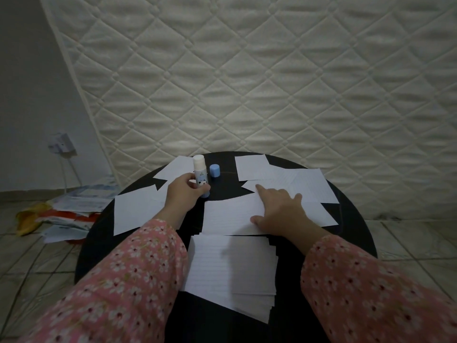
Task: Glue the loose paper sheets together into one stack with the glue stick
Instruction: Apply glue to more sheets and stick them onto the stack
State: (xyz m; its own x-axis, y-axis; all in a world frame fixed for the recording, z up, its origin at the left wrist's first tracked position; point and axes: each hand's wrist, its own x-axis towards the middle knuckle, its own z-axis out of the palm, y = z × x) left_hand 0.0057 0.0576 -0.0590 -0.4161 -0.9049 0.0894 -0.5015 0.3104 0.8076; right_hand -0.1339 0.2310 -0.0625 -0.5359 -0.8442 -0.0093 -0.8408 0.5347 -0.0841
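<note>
My left hand grips an uncapped white glue stick, held upright on the round black table. Its blue cap stands just to the right of it. My right hand lies flat with spread fingers on a lined white sheet in the table's middle. A stack of lined sheets lies near the front edge. Loose sheets are scattered at the left, back left, back and right.
A quilted white mattress leans upright right behind the table. On the tiled floor to the left lies a pile of papers and packets. A wall socket with a plug and cable is at the left wall.
</note>
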